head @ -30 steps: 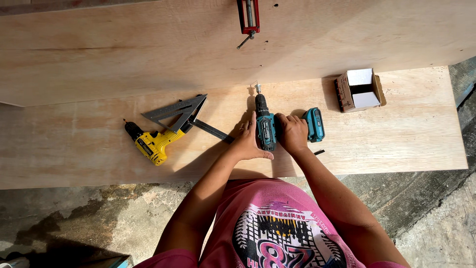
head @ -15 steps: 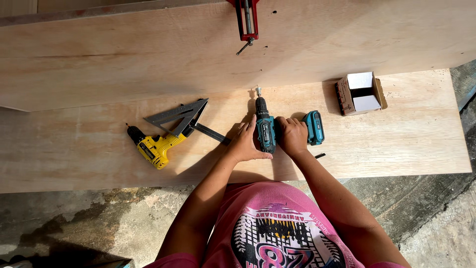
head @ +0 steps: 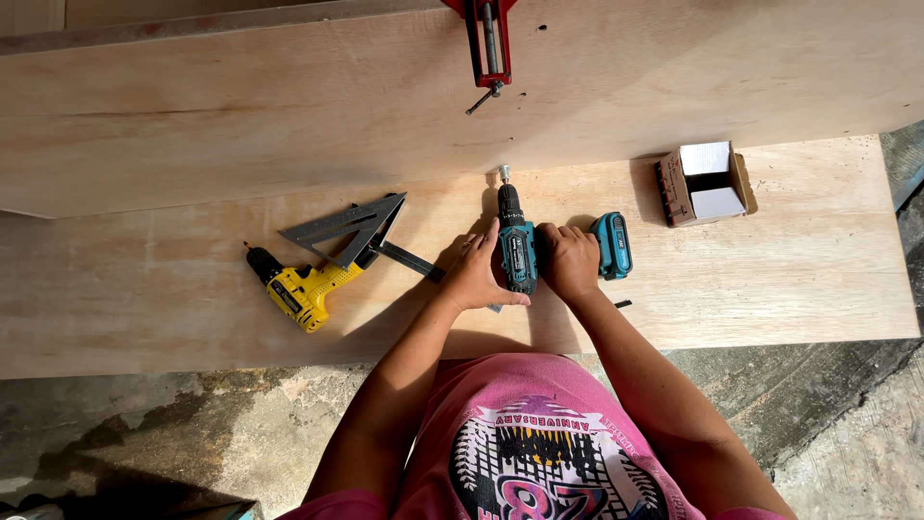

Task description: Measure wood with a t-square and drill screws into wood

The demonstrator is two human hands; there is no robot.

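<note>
While we lean over the plywood sheet [head: 770,279], both hands grip the teal cordless drill [head: 517,248]: left hand [head: 478,274] wraps the body from the left, right hand [head: 570,260] is clenched on the handle beside the battery pack [head: 613,245]. Drill lies near the sheet's middle, chuck pointing away from us, bit tip at the base of the upright plywood panel [head: 289,106]. Red clamp [head: 487,39] sits on that panel, straight beyond the drill. Left of our hands: yellow drill [head: 300,289] lying flat, touching a grey speed square [head: 348,229]. Open cardboard box [head: 703,183] well to the right.
</note>
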